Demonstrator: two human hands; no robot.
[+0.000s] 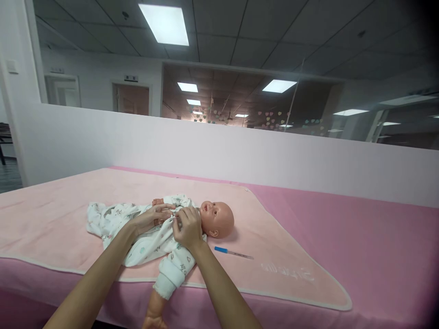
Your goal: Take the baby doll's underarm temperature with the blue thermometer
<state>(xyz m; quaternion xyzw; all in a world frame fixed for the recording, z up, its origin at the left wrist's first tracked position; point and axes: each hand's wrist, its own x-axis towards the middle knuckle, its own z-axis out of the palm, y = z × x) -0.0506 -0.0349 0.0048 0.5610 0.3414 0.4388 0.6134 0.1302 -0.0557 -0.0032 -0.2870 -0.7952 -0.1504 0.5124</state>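
Head view: doll (pixel 151 246) beneath hands (pixel 150 219) (pixel 188 226)

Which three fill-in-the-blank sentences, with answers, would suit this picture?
Of the left hand and the right hand, the ____ hand is nearer the head of the doll.
The doll's printed outfit has a ____ background.
The slim stick beside the doll has one ____ end.
Missing words: right; white; blue.

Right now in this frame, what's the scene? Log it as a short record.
Doll: on its back, head toward picture right
Outfit: white, printed
Left hand: at outfit's chest
Right hand: near neckline, fingers bent, grip unclear
Blue-ended stick: near doll's head, not touching
Blanket: pale pink, under stick and most of doll
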